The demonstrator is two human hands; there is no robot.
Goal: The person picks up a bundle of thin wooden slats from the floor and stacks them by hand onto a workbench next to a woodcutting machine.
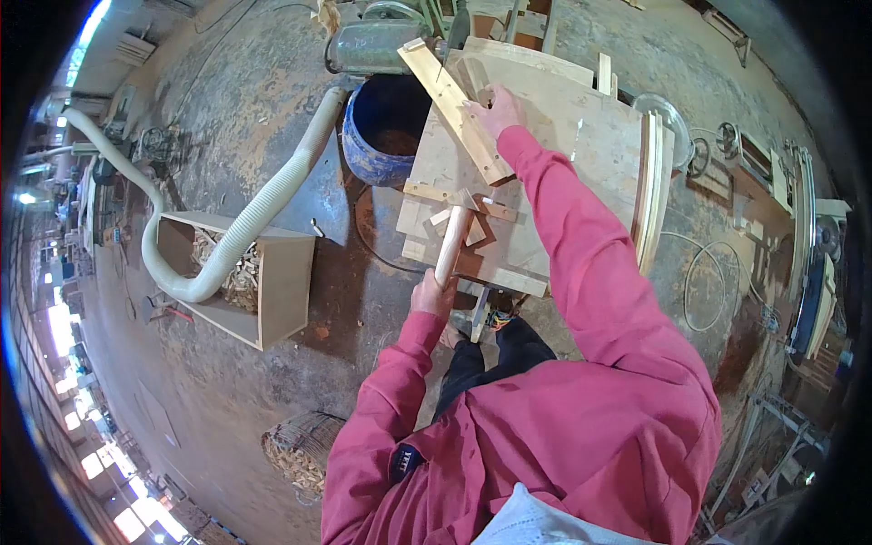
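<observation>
My left hand (434,295) is closed round the lower end of a smooth, pale wooden rod (452,241). The rod's far end lies over small wooden strips (495,210) fixed at the near edge of a worktable (554,132). Farther away on that table, my right hand (498,111) has its fingers curled beside a long wooden board (454,109) set at a slant. A greyish wooden block (472,76) is close to these fingertips. What the right fingers grip is hidden by the hand.
A blue drum (371,154) stands left of the table, beneath a green motor (372,47). A ribbed hose (282,186) runs into a wooden box (286,291) of wood scraps. Long strips (650,195) lie along the table's right edge. A wire basket (304,450) of offcuts sits on the floor.
</observation>
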